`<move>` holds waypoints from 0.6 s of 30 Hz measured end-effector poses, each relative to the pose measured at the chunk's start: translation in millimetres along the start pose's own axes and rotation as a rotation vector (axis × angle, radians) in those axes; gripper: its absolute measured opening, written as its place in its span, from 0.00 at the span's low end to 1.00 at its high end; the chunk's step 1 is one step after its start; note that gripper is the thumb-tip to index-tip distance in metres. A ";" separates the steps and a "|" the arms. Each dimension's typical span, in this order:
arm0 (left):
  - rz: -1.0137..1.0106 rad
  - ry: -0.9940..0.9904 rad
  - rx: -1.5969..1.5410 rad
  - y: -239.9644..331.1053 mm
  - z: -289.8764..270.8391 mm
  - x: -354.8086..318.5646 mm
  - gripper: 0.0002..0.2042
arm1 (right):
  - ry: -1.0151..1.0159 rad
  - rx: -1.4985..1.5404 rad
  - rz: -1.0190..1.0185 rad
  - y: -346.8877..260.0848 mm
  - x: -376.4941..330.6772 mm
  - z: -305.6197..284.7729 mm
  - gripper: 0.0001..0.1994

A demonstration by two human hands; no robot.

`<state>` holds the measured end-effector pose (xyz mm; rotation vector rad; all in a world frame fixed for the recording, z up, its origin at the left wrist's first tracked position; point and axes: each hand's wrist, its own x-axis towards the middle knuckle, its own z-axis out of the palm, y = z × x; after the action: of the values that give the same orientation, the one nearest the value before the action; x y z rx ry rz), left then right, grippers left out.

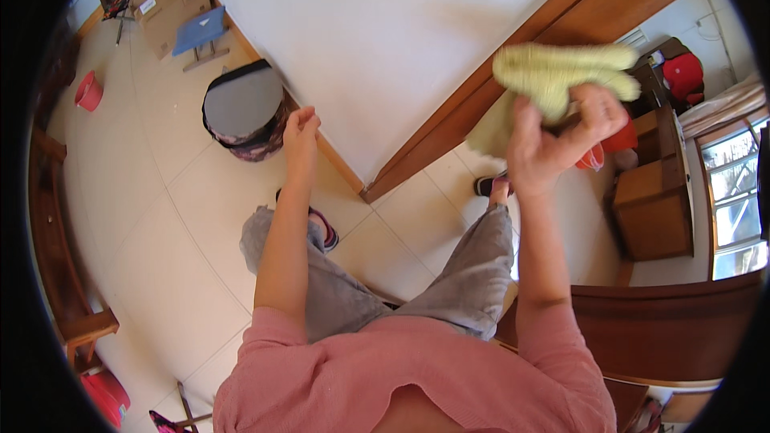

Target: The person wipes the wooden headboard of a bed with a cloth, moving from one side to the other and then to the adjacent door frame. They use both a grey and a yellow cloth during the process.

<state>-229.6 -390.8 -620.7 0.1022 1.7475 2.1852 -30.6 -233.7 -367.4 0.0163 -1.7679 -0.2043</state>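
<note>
My right hand point(553, 140) is raised in front of the wooden door frame point(473, 96), its fingers gripping a pale yellow-green cloth point(553, 68). The cloth is bunched and folded, blurred by motion, with a thinner part hanging down beside the wrist. Whether it touches the frame I cannot tell. Held lower, my left hand point(301, 130) is near the white wall point(361, 48), its fingers curled closed with nothing visible in them. Just left of it on the floor stands a round stool or bin point(245, 108) with a grey top and dark patterned sides.
Cardboard boxes point(172, 4) lean by the wall behind a small blue folding stool point(200, 30). A red bucket point(89, 91) stands on the tiled floor point(152, 184). A wooden bench point(68, 256) lines the left side. Through the doorway are a wooden desk point(654, 208) and a window point(736, 216).
</note>
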 end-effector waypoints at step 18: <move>-0.144 -0.584 0.149 -20.9 27.4 -12.4 0.11 | -1.018 0.229 -0.190 -16.7 -220.2 -4.6 0.14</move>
<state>-206.2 -365.1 -632.2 0.5695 1.5145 1.6901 17.9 -223.6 -582.7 0.2898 -2.8022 -0.1513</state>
